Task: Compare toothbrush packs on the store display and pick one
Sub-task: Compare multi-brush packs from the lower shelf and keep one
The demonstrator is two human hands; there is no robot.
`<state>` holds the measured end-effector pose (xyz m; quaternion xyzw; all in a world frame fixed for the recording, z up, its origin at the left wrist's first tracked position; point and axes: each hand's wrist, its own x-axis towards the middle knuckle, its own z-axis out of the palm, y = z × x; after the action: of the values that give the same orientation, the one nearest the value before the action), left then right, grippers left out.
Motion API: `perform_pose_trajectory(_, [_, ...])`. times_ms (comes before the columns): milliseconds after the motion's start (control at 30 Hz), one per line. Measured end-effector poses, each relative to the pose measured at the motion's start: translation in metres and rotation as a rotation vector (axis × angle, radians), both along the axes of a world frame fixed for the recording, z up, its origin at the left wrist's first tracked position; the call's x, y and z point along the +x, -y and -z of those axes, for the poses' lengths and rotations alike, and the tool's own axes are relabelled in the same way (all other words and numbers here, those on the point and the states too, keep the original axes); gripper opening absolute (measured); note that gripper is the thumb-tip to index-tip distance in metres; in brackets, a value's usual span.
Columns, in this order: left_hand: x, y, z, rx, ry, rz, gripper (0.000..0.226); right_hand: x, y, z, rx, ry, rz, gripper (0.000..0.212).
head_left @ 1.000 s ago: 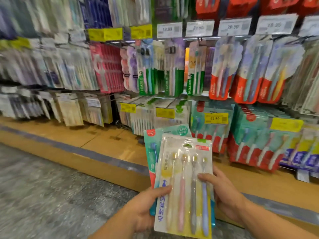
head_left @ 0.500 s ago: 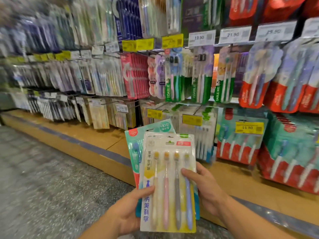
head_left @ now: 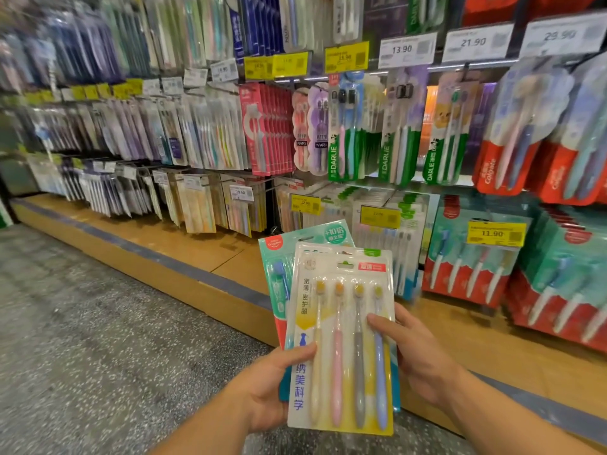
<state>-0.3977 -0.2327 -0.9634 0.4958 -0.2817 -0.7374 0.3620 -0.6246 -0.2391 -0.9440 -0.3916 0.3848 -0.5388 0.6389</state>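
Your left hand (head_left: pixel 262 385) and right hand (head_left: pixel 415 353), fingers curled round the side edges, hold a white-and-yellow four-brush blister pack (head_left: pixel 341 343) overlapping a teal-and-red pack (head_left: pixel 279 254), below the yellow 11.90 price tag (head_left: pixel 496 233); it is likely light, stiff, slick plastic, best gripped at the edges.
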Motion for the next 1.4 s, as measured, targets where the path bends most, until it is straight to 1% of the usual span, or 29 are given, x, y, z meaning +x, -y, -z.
perform_pose_trajectory(200, [0.001,-0.001,0.002,-0.013,0.011,0.029,0.05,-0.001,0.001,0.008,0.017,-0.002,-0.015,0.032])
perform_pose_trajectory(333, [0.0,-0.003,0.004,-0.017,0.02,0.041,0.039,-0.002,0.001,0.012,0.048,-0.015,-0.016,0.029])
perform_pose_trajectory(433, [-0.004,-0.001,0.006,-0.012,0.023,0.041,0.041,-0.006,0.002,0.014,0.063,-0.032,-0.001,0.029])
perform_pose_trajectory(567, [-0.01,0.003,0.01,-0.008,0.042,0.055,0.053,-0.015,0.006,0.02,0.079,-0.052,0.018,0.032])
perform_pose_trajectory(600, [-0.011,0.004,0.012,-0.008,0.043,0.063,0.054,-0.017,0.007,0.022,0.085,-0.061,0.041,0.039])
perform_pose_trajectory(667, [-0.014,0.005,0.014,-0.006,0.047,0.068,0.053,-0.02,0.011,0.028,0.12,-0.074,0.096,0.069])
perform_pose_trajectory(700, [-0.015,0.006,0.014,-0.003,0.048,0.06,0.054,-0.02,0.014,0.031,0.135,-0.071,0.129,0.078])
perform_pose_trajectory(767, [-0.018,0.006,0.014,0.007,0.044,0.033,0.056,-0.021,0.017,0.033,0.147,-0.058,0.176,0.077])
perform_pose_trajectory(867, [-0.021,0.004,0.011,0.012,0.011,0.02,0.038,-0.02,0.02,0.033,0.135,-0.092,0.209,0.086])
perform_pose_trajectory(933, [-0.02,0.004,0.01,0.02,-0.005,0.023,0.03,-0.016,0.022,0.032,0.105,-0.101,0.24,0.081])
perform_pose_trajectory(967, [-0.018,0.004,0.01,0.019,-0.015,0.011,0.03,-0.012,0.023,0.03,0.095,-0.097,0.257,0.076])
perform_pose_trajectory(1000, [-0.015,0.005,0.009,0.015,-0.027,-0.012,0.036,-0.006,0.024,0.027,0.08,-0.1,0.273,0.07])
perform_pose_trajectory(1067, [-0.006,0.006,0.01,0.022,-0.049,-0.073,0.055,0.009,0.024,0.017,0.028,-0.139,0.318,0.05])
perform_pose_trajectory(1133, [0.003,0.004,0.009,0.033,-0.072,-0.113,0.059,0.024,0.024,0.009,-0.01,-0.143,0.317,0.038])
perform_pose_trajectory(1233, [0.015,-0.002,0.008,0.044,-0.092,-0.136,0.055,0.041,0.021,0.006,-0.041,-0.111,0.31,0.036])
perform_pose_trajectory(1367, [0.03,-0.013,0.005,0.033,-0.067,-0.192,0.07,0.056,0.014,0.011,-0.036,-0.09,0.324,0.043])
perform_pose_trajectory(1400, [0.032,-0.017,0.004,0.03,-0.056,-0.199,0.069,0.059,0.013,0.012,-0.034,-0.085,0.334,0.044])
